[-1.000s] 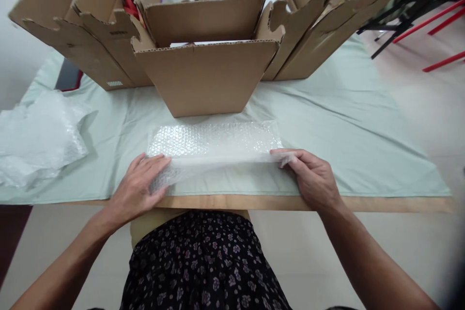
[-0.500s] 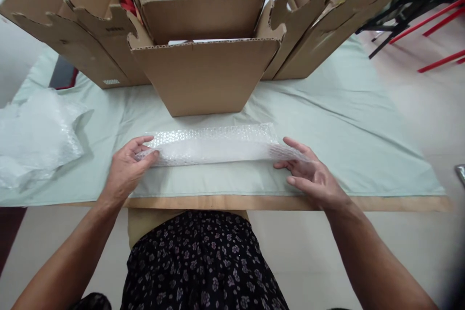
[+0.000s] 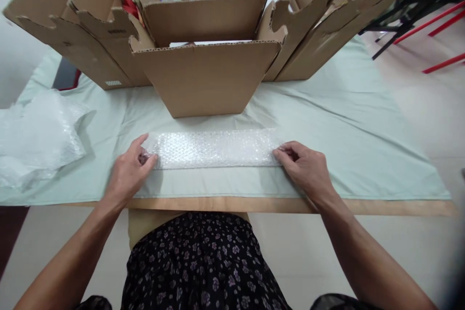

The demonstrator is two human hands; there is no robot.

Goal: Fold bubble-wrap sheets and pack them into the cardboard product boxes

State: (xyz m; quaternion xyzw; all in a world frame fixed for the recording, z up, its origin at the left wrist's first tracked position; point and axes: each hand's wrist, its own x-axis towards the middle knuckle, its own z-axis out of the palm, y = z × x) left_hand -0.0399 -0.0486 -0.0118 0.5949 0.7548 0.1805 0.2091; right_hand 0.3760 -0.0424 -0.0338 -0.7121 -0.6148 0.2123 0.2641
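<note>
A folded strip of clear bubble wrap (image 3: 218,149) lies lengthwise on the cloth in front of me. My left hand (image 3: 131,169) holds its left end, the thumb on top near the front edge and the fingers around the back. The right end is pinched between thumb and fingers of my right hand (image 3: 307,167). Nothing can be made out inside the folded wrap. Just behind the strip stands a cardboard box (image 3: 209,82).
Several open cardboard boxes (image 3: 96,53) with goods inside line the back of the table. A pile of bubble wrap (image 3: 39,140) lies at the left, near a dark flat object (image 3: 65,75). The pale green cloth (image 3: 363,145) ends short of the wooden table edge (image 3: 225,205).
The bubble wrap's raised front layer now lies flat, making an even strip. My right hand has closed from spread fingers to a pinch on the right end. The left hand keeps its place.
</note>
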